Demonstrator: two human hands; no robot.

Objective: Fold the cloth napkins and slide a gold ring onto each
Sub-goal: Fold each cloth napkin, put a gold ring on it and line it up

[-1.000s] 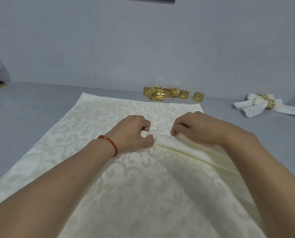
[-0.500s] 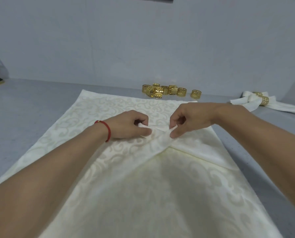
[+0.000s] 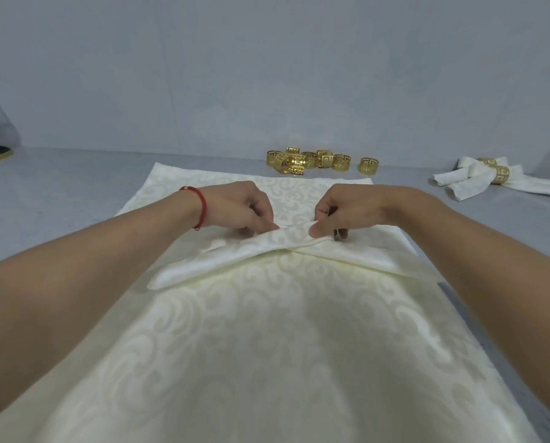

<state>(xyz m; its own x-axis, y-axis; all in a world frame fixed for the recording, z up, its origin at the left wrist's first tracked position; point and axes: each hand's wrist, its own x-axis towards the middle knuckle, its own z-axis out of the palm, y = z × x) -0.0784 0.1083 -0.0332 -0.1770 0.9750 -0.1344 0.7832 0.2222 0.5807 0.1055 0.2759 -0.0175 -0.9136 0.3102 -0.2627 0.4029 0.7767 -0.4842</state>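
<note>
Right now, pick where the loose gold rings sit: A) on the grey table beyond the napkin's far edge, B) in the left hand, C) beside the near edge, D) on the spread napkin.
A: the loose gold rings cluster on the grey table just past the far edge of the spread napkin, while both hands pinch its fold.

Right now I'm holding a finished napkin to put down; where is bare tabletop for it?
Bare grey tabletop lies left of the spread napkin, up to the wall. A smaller patch sits between the loose gold rings and the finished ringed napkins. The middle is crowded: both hands pinch the fold there.
</note>
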